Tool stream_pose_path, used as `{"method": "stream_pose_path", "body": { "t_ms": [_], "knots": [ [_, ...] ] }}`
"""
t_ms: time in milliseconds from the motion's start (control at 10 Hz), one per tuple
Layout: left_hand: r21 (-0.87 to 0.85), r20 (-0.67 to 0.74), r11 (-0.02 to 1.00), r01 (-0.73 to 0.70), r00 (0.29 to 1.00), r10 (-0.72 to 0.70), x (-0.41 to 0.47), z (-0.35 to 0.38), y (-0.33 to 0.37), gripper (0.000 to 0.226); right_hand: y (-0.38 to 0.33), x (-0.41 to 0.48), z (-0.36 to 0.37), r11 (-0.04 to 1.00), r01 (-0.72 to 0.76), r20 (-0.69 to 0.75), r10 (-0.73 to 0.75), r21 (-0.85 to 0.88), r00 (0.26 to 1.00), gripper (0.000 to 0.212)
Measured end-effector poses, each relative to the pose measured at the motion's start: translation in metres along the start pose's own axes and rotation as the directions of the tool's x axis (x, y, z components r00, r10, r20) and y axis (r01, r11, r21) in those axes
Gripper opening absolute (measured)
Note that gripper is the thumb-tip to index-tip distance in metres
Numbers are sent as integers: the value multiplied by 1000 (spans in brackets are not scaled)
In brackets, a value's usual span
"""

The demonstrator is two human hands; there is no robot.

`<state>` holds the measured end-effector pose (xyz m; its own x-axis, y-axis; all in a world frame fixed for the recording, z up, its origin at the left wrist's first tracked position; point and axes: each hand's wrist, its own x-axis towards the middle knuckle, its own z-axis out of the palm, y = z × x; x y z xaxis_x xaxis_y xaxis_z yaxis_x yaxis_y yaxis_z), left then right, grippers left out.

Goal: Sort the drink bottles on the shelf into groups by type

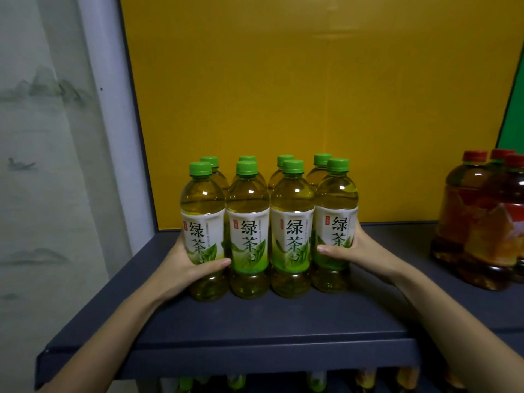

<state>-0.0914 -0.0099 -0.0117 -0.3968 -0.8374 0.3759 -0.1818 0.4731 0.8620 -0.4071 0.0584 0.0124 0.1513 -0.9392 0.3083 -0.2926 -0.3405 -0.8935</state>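
A block of green tea bottles (269,222), eight in two rows of four with green caps, is clasped from both sides on a dark grey shelf (255,330): the left hand (188,268) is wrapped around the front-left bottle and the right hand (351,249) around the front-right one. To the right, well apart, red-capped bottles of darker brown tea (485,222) are grouped against a yellow back panel (312,95). More bottles are partly seen on the level below.
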Motion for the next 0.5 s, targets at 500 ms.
{"method": "stream_pose_path", "body": {
  "t_ms": [500],
  "knots": [
    [90,-251,976,-200,943,216,-16,-30,39,101,-33,-39,-10,930,-24,-349,-114,-368,930,98]
  ]
}}
